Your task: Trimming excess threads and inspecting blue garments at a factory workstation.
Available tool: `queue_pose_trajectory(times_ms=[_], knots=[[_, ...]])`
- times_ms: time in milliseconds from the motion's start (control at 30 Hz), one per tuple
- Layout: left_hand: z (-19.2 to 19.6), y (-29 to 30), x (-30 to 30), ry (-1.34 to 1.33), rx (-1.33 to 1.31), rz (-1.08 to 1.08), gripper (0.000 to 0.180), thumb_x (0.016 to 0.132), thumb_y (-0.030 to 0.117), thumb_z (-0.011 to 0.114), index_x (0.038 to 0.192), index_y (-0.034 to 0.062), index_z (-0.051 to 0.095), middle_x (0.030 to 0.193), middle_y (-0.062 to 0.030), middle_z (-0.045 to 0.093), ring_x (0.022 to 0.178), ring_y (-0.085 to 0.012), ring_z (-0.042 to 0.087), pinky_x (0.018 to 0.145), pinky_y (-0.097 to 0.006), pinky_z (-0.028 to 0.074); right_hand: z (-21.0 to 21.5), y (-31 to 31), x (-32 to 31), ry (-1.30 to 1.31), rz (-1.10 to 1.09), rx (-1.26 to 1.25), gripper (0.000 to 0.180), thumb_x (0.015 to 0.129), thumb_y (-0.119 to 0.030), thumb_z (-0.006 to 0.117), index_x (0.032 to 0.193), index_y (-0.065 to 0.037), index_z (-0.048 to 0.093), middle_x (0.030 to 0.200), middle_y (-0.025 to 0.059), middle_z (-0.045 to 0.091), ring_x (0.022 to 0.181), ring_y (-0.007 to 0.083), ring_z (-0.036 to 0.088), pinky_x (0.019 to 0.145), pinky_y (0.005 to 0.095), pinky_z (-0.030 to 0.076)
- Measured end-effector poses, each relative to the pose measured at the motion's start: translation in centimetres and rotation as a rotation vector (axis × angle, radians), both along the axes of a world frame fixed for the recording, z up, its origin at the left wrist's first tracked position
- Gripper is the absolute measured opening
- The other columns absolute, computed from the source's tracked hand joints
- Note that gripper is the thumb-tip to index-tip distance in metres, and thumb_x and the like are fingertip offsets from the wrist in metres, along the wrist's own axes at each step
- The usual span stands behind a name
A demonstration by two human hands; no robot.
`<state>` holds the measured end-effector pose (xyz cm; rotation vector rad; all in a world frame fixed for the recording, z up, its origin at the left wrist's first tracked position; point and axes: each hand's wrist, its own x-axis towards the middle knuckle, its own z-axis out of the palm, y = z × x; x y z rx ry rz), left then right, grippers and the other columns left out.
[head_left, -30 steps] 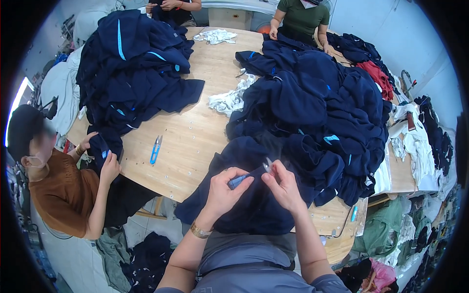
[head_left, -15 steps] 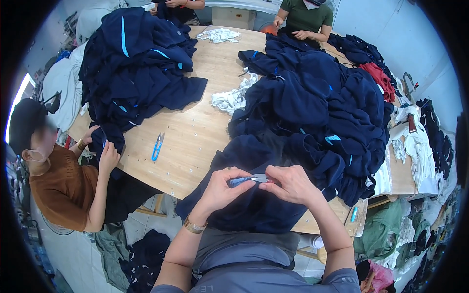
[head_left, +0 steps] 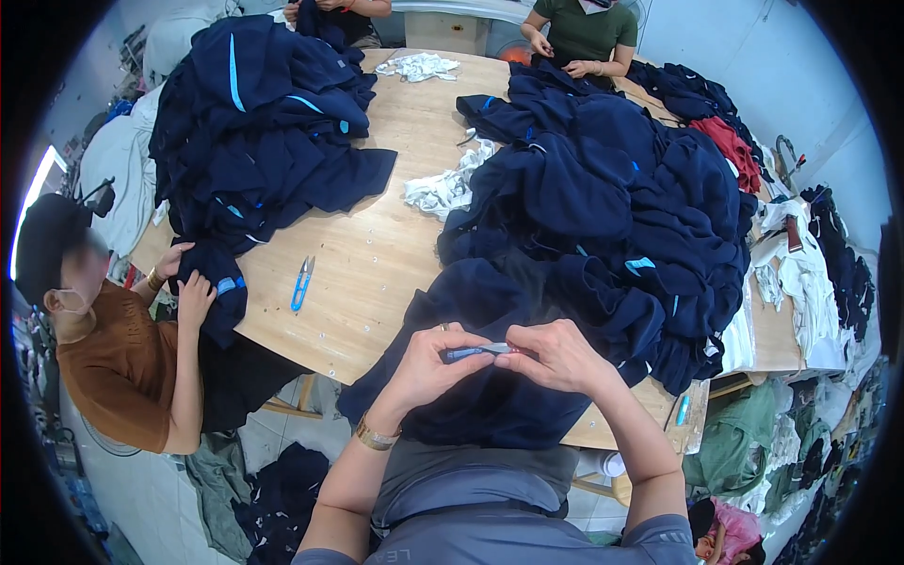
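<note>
Over a dark navy garment point(head_left: 480, 414) at the near table edge, my two hands meet. My left hand point(head_left: 435, 363) is closed on the blue handle of thread snips point(head_left: 464, 353). Its thumb and forefinger press together there. My right hand point(head_left: 557, 356) is closed too, pinching at the silvery blade end, with a speck of red by the fingertips that I cannot identify. The garment lies beneath both hands, held by neither. A second pair of blue-handled snips point(head_left: 302, 284) rests on the table to the left.
Navy garments form big heaps at left point(head_left: 268, 122) and right point(head_left: 612, 188) on the wooden table point(head_left: 367, 273). White scraps point(head_left: 443, 193) lie between them. A co-worker in brown point(head_left: 127, 367) sits at left; others work across the table. A small turquoise tool point(head_left: 683, 410) lies near right.
The snips have turned slightly and their blades look narrower between my hands, which have barely moved. At left, the co-worker's hand has shifted on a garment, where a light blue patch now shows.
</note>
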<state>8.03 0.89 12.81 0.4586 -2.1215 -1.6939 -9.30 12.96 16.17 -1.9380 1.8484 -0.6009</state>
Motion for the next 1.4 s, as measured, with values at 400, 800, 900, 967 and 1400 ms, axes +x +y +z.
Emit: queue_pose_trajectory(times_ms=[400, 800, 900, 967, 1400], knots=[[0.3, 0.0, -0.3, 0.046, -0.131, 0.071, 0.021, 0.072, 0.006, 0.072, 0.092, 0.0052, 0.068, 0.077, -0.0058, 0.060, 0.072, -0.0153, 0.056, 0.069, -0.026, 0.045, -3.4, 0.2, 0.2, -0.480, -0.268, -0.046, 0.034, 0.087, -0.035, 0.057, 0.080, -0.004, 0.046, 0.068, 0.0090, 0.049, 0.063, 0.0191, 0.049, 0.057, 0.0318, 0.038], [0.0, 0.9, -0.5, 0.112, -0.250, 0.238, 0.033, 0.070, 0.004, 0.071, 0.100, 0.0038, 0.057, 0.088, -0.0101, 0.062, 0.080, -0.0210, 0.062, 0.071, -0.029, 0.050, -4.5, -0.9, 2.1, -1.060, -0.316, -0.173, 0.028, 0.082, -0.012, 0.065, 0.082, -0.008, 0.037, 0.086, 0.0036, 0.052, 0.081, 0.0088, 0.047, 0.076, 0.0234, 0.039], [-0.1, 1.0, -0.3, 0.053, -0.280, 0.270, 0.040, 0.068, 0.005, 0.073, 0.104, 0.0045, 0.055, 0.089, -0.0121, 0.062, 0.083, -0.0235, 0.062, 0.072, -0.030, 0.050, -4.0, -0.9, 2.0, -1.075, -0.371, -0.295, 0.030, 0.080, -0.003, 0.063, 0.079, -0.009, 0.033, 0.085, 0.0032, 0.051, 0.077, 0.0069, 0.045, 0.071, 0.0203, 0.038], [-0.4, 0.5, 0.3, -0.065, -0.410, 0.246, 0.043, 0.067, 0.005, 0.072, 0.105, 0.0065, 0.054, 0.090, -0.0129, 0.061, 0.084, -0.0271, 0.062, 0.071, -0.034, 0.050, -3.2, -1.0, 1.8, -1.004, -0.410, -0.386, 0.029, 0.081, 0.000, 0.061, 0.078, -0.009, 0.033, 0.085, 0.0029, 0.050, 0.075, 0.0068, 0.044, 0.068, 0.0196, 0.038], [-4.7, -3.2, 6.4, -0.388, -0.418, 0.539, 0.036, 0.069, 0.034, 0.076, 0.080, 0.0045, 0.059, 0.065, -0.0085, 0.057, 0.060, -0.0221, 0.058, 0.056, -0.032, 0.046, -7.9, 0.1, -3.3, -0.348, -0.867, -0.473, 0.022, 0.084, -0.007, 0.060, 0.082, -0.002, 0.038, 0.068, 0.0037, 0.042, 0.062, 0.0124, 0.040, 0.058, 0.0252, 0.038]])
